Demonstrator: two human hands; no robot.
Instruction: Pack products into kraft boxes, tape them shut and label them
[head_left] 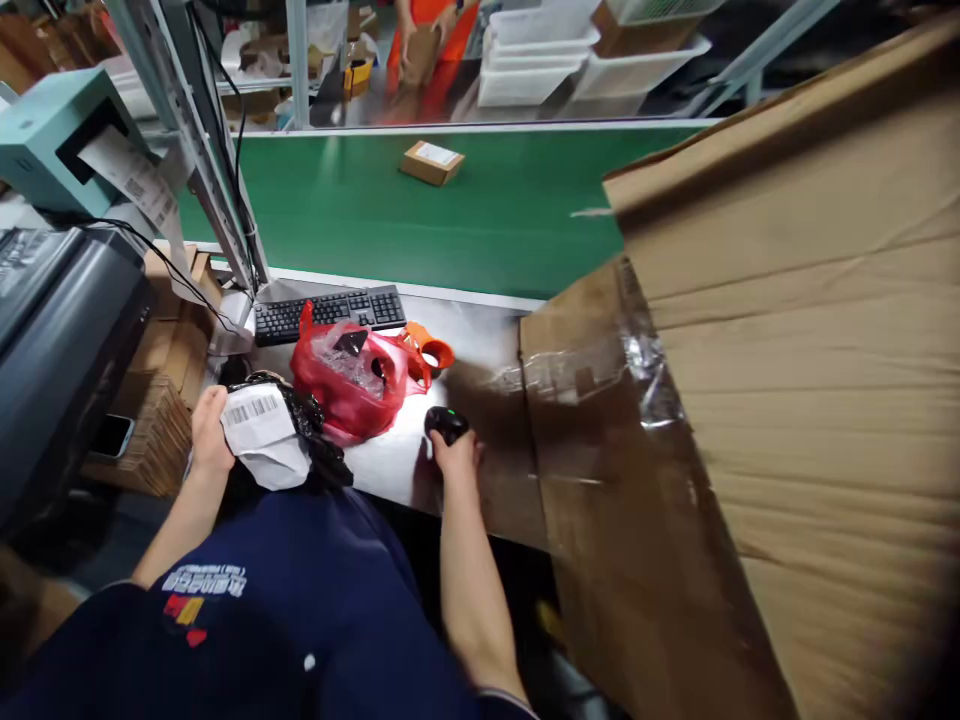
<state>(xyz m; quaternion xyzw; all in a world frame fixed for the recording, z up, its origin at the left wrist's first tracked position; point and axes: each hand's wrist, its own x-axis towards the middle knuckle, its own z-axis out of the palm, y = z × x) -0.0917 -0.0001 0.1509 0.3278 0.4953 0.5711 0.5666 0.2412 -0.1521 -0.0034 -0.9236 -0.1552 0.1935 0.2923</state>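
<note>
My left hand (210, 432) is closed on the edge of a black plastic package (319, 435), which carries a white barcode label (262, 425). Held in my right hand (457, 455) is a black barcode scanner (445, 424) with a small green light on top, low over the metal table (390, 465). Between the two hands lies a red plastic bag (349, 390) with clear wrapping inside. An orange roll of tape (431, 350) sits just right of the bag.
A keyboard (330, 312) lies behind the bag. Beyond it runs a green conveyor belt (450, 225) bearing a small carton (433, 162). A big cardboard box (817, 400) borders my right side. At left stand a label printer (67, 140) and stacked cardboard (154, 430). Someone in orange handles a box opposite.
</note>
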